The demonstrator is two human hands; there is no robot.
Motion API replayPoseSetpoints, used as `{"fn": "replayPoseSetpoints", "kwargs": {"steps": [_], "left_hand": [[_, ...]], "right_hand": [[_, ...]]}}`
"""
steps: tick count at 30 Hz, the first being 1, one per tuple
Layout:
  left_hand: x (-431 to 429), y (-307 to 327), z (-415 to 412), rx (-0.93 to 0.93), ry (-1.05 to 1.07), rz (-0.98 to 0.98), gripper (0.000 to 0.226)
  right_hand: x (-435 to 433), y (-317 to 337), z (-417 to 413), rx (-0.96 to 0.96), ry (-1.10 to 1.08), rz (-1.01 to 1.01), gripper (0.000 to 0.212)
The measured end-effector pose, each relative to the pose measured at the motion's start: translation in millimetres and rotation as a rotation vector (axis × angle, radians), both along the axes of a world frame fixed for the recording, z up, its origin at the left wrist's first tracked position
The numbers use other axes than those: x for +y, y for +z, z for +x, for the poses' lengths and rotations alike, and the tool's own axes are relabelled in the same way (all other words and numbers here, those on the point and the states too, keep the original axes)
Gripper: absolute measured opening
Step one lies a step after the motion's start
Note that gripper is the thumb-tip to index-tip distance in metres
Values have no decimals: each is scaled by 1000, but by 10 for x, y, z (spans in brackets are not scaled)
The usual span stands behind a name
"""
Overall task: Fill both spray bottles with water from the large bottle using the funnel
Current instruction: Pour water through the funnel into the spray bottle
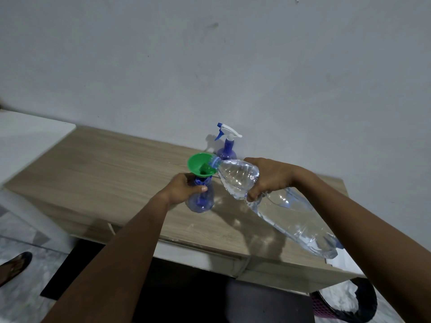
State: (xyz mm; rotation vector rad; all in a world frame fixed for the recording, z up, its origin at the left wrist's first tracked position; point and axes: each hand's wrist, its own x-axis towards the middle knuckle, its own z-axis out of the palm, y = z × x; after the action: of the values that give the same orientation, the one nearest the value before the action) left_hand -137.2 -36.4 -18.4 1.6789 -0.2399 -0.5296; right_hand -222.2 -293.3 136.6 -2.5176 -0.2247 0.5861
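Open spray bottle (201, 199): blue, translucent, stood upright on the bench (105, 164), near the middle of the top. A green funnel (197, 163) is seated in its neck. The left grip (184, 188) is closed round the neck of this bottle just under the funnel, with the thumb laid across the front.

Large bottle (293, 215): clear, held tilted by the right grip (268, 178), whose fingers are wrapped round the upper body. Its blue-ringed mouth is laid at the right rim of the funnel; its base reaches out past the near edge, toward the near right corner. Water is seen lying along its lower side. Whether water is passing into the funnel cannot be told.

Second spray bottle (227, 150): white-and-blue trigger head fitted, stood upright at the far edge by the wall (210, 66), just behind the funnel.

Off the bench: a mesh basket (345, 307) is noted below the near right corner, and a foot in a sandal (14, 266) on the tiled floor at the left.
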Motion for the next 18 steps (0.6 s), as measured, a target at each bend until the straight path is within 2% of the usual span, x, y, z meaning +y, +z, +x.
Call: {"fn": "replayPoseSetpoints", "kwargs": {"steps": [18], "left_hand": [[-13,36,-12,5,-1,-3,44]], "right_hand": [[-21,-23,16,24,7,8,52]]}}
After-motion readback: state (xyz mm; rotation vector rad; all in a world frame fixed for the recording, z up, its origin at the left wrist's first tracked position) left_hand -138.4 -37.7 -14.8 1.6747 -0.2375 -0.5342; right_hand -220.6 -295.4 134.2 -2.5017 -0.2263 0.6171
